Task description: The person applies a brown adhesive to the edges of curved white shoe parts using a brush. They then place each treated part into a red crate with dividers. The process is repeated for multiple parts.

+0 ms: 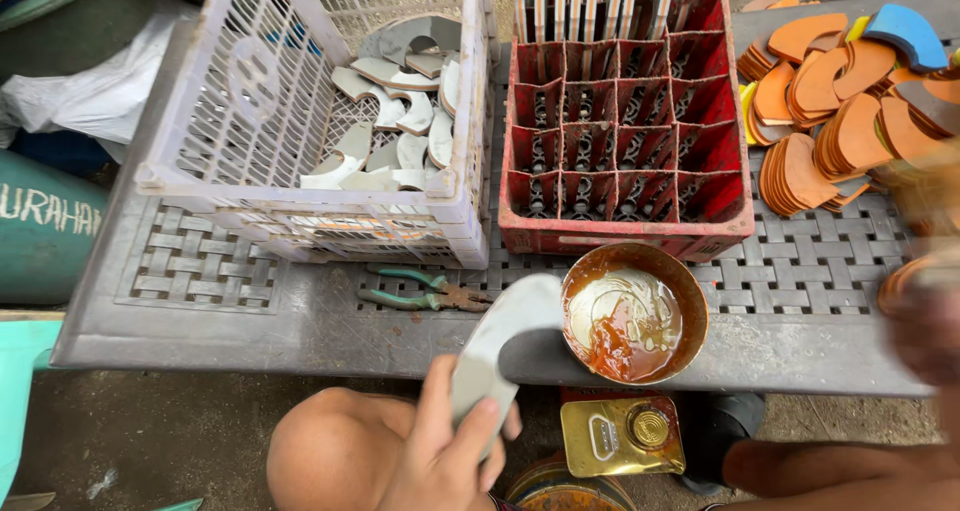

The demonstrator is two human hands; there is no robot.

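- Grey plastic table (230, 321) w/ woven-pattern top, daylight, no hard shadows
- Bare dirt/concrete floor (180, 431) below
- Teal drum (45, 231) at left edge

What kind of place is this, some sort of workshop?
Probably a small craft workshop, perhaps for shoe parts. Stacks of orange curved pieces, a white crate of grey ones and a glue-like bowl crowd the bench; the left hand holds a grey curved piece.

- The curved piece (500, 346) is pale grey.
- The tin bowl (634, 313) holds orange and cream glue.
- The divided crate (625, 121) is red.
- The basket (310, 111) is white, with holes in rows.
- The pliers (425, 291) have green handles.
- The stacked pieces (840, 111) are orange; one is blue.
- The table (200, 271) is grey, with a woven pattern.
- The can (620, 436) is gold.
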